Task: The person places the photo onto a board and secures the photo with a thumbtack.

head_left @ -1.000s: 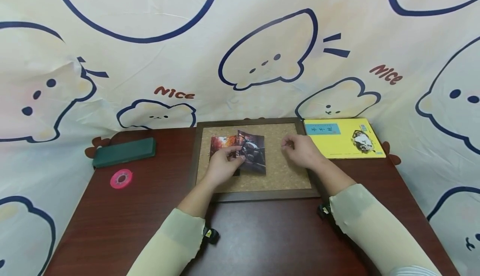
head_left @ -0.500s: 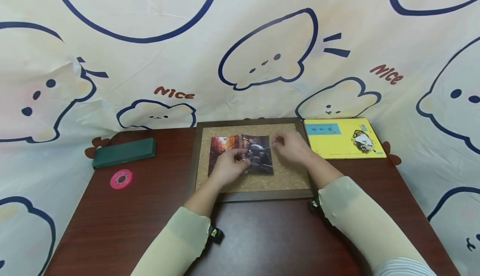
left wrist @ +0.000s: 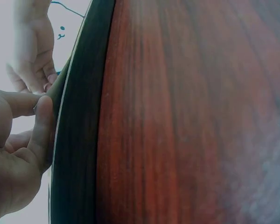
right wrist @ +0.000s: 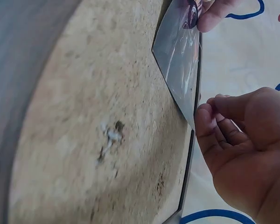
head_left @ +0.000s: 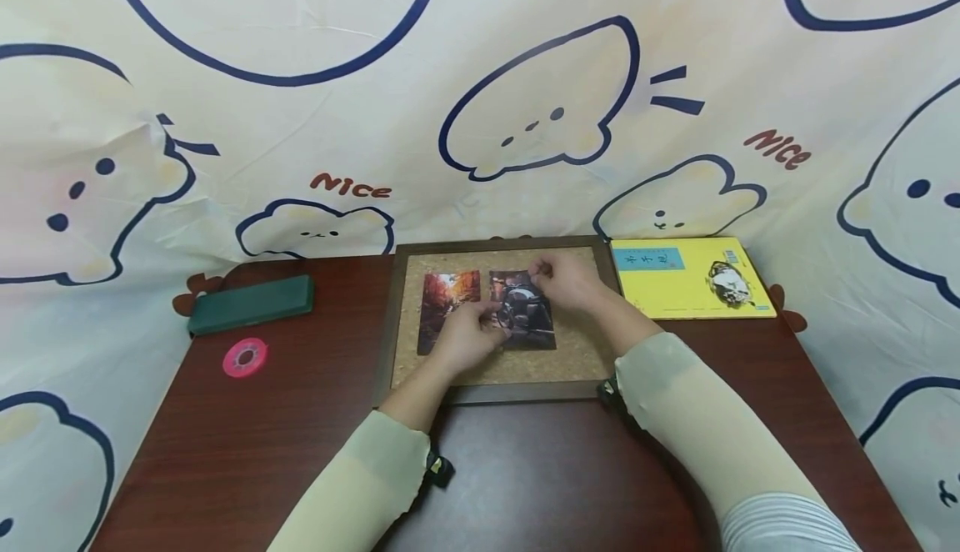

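A photo of a motorcycle (head_left: 528,318) is held over a framed cork board (head_left: 581,360), right of an autumn-toned photo (head_left: 442,306). My left hand (head_left: 468,339) pinches its left edge between thumb and index finger. The right wrist view shows the photo (right wrist: 177,56) raised at a slant over the cork, shiny on the near face. At its upper right corner is my right hand (head_left: 566,281), thumb and index fingertips brought together and the other fingers curled. I cannot tell whether something small sits between those fingertips.
A yellow book (head_left: 690,293) lies against the board's right side. On the left of the dark wooden table (head_left: 300,435) are a green case (head_left: 251,303) and a pink disc (head_left: 245,358). A patterned cloth (head_left: 420,135) hangs directly behind.
The motorcycle photo has shifted right and straightened, opening a gap from the autumn photo. My left hand moved right with it, while my right hand came left to its upper right corner.
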`<state>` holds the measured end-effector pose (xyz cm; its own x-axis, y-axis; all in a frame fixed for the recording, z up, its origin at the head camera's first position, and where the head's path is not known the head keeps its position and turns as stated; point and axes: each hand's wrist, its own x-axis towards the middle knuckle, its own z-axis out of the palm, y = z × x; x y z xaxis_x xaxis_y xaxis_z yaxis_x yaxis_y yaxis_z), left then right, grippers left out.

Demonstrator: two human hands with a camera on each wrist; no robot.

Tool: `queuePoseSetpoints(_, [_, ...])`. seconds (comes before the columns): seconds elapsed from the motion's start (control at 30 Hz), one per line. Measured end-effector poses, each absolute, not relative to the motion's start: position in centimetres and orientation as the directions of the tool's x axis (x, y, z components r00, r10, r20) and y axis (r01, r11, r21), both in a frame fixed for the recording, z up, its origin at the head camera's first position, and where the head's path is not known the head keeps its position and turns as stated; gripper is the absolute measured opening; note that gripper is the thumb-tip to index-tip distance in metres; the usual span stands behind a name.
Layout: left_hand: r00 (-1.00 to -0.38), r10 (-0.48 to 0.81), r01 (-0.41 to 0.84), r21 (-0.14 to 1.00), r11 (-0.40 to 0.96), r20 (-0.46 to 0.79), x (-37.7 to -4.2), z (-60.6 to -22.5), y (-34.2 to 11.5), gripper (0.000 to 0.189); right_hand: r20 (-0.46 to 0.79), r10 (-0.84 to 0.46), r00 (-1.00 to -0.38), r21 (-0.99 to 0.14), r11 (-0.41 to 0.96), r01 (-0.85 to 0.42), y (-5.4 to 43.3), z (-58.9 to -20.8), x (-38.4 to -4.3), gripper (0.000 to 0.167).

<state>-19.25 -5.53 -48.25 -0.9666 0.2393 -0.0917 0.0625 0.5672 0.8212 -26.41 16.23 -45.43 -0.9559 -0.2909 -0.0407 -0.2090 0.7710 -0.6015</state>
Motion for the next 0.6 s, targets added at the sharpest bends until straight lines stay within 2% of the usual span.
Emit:
queuePoseSetpoints(0.27, [-0.973,0.220,0.090,0.768,0.634,-0.067,-19.3,-48.6,-5.2,0.052,-0.096,-0.271,-0.958,-0.593,0.788,-0.164,15.1,-46.0,-27.7,0.011])
queuePoseSetpoints(0.6, [-0.972,0.221,0.078,0.765,0.639,-0.085,-19.2,-48.7,-5.3,0.053,-0.145,-0.306,-0.941,-0.564,0.807,-0.176,14.6,-46.2,-29.1,0.011])
